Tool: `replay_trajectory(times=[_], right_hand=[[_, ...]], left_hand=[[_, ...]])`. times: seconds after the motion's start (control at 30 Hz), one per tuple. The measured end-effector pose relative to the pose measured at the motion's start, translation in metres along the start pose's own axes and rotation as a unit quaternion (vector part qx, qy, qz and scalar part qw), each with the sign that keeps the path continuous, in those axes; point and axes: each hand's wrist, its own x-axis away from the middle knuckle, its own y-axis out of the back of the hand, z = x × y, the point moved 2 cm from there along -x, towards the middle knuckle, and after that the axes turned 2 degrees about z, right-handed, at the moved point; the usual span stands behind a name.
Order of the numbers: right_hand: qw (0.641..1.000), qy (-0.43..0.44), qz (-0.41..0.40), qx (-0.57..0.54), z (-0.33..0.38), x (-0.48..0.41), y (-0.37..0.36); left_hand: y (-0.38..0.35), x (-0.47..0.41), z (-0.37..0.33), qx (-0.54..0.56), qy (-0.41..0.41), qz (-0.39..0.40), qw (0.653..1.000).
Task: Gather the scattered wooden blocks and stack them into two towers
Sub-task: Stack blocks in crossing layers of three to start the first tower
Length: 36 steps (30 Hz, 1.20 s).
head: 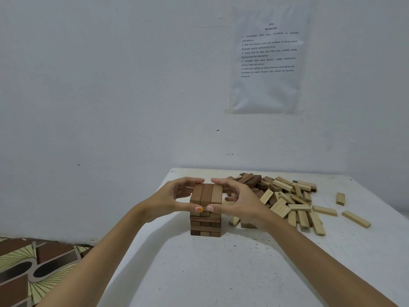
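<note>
A tower of wooden blocks [205, 220] stands on the white table [221, 273], several layers high, mostly dark brown. Its top layer [207, 193] is three blocks side by side. My left hand [174, 199] cups the top layer from the left, fingertips on its far edge and thumb on its near end. My right hand [236, 200] mirrors it from the right, thumb against the near end beside the left thumb. Behind and to the right lies a loose pile of blocks [285, 198], pale and dark mixed.
Three stray pale blocks [355, 219] lie right of the pile, one near the table's right edge. A printed sheet [267, 60] hangs on the white wall. Patterned floor [33, 269] shows left of the table's edge.
</note>
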Motion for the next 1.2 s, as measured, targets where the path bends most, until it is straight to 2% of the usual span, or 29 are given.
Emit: replay_trajectory(times=[0.4, 0.6, 0.73, 0.87, 1.2], right_hand=[[1.0, -0.018, 0.011, 0.001, 0.012, 0.011, 0.0], [0.998, -0.051, 0.043, -0.021, 0.009, 0.041, 0.0], [0.993, -0.091, -0.011, -0.074, 0.014, 0.055, -0.017], [0.989, -0.097, -0.043, -0.105, 0.023, 0.063, -0.036], [0.985, -0.125, -0.021, -0.117, 0.034, 0.068, -0.07]], left_hand=[[0.0, 0.007, 0.001, 0.001, 0.017, -0.01, 1.0], [-0.008, 0.028, 0.008, 0.108, 0.066, -0.145, 0.981], [-0.031, 0.041, 0.001, 0.207, 0.083, -0.242, 0.944], [-0.055, 0.046, -0.011, 0.201, 0.089, -0.254, 0.942], [-0.086, 0.048, -0.02, 0.245, 0.078, -0.251, 0.933]])
